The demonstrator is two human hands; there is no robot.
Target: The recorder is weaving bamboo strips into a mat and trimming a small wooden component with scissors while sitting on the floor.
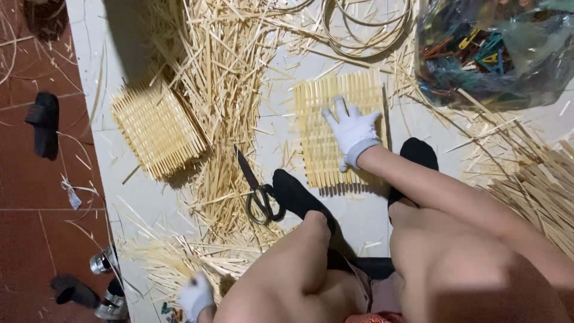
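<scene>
My right hand (353, 130), gloved, lies open and flat on the woven bamboo mat (338, 128) at 12 o'clock of my feet. Mat prob. light, stiff-ish, splintery; I'd grip an edge. Left hand (195, 296) at 7 o'clock, blurred, can't tell. Scissors (258, 191) nearby.

The left hand (195, 296) was blurry & partly cut off at the bottom edge. The plastic bag (496, 54) ran off the top. Bag stuff too jumbled to tell.

Bare tiled floor (269, 143) lies between the woven mat (323, 149) and scissors (257, 191); straw heap (221, 78) blocks the left.
</scene>
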